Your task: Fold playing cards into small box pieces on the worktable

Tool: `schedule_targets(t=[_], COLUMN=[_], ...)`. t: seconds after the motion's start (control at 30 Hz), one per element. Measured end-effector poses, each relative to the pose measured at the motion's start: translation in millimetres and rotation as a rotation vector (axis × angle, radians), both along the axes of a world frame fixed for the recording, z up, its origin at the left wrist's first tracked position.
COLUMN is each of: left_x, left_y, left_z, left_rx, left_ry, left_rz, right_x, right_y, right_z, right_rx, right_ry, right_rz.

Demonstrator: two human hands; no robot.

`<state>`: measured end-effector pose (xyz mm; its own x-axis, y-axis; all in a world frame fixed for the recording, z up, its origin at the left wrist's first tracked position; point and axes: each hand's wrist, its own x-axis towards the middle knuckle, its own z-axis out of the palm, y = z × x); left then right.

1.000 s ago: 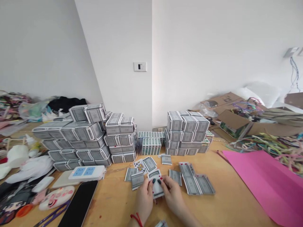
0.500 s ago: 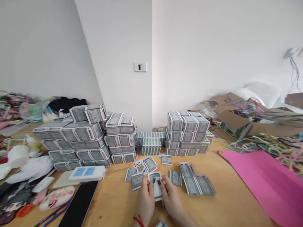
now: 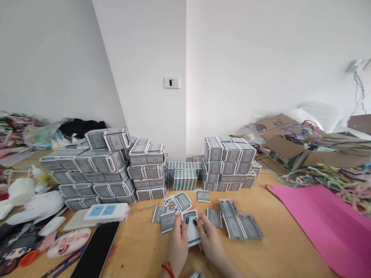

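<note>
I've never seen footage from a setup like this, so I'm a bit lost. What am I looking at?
There's no machine: these are a person's two bare hands. Every picture comes from one camera worn on their head, looking forward and down. The left hand and right hand together hold a playing card, perhaps several. On the table lie loose cards, stacked card blocks, a black phone and a pink sheet.

Head camera, forward and downward view

The lens looks from the person's head, above the table (image 3: 139, 247), toward the wall (image 3: 232, 69) ahead. The left hand (image 3: 179, 239) and right hand (image 3: 209, 236) lie at the lower middle, near the lens; the wall fills the upper half, farther off
</note>
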<state>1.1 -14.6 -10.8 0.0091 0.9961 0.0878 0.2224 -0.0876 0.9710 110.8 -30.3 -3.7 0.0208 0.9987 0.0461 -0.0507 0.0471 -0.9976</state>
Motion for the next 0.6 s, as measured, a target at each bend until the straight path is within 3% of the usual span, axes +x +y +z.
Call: schedule_targets(t=[0.13,0.3,0.47,0.6], left_x=[-0.9,-2.7,-4.1,-4.1], left_y=[-2.2,0.5,4.2,5.8], left_z=[6.3,13.0,17.4,18.3], left_rx=[-0.043,-0.137,-0.186,-0.255], left_ry=[-0.111,-0.381,-0.664,-0.742], left_rz=[-0.03,-0.097,-0.15,-0.184], right_x=[4.2,10.7,8.4,6.3], right_y=[5.3,11.1,6.5,2.4], right_z=[0.7,1.2,3.6,3.2], right_rx=[-0.06,-0.108,-0.276,-0.29], right_ry=[0.093,0.338,0.561,0.598], right_rz=[0.032,-0.037,0.179,0.307])
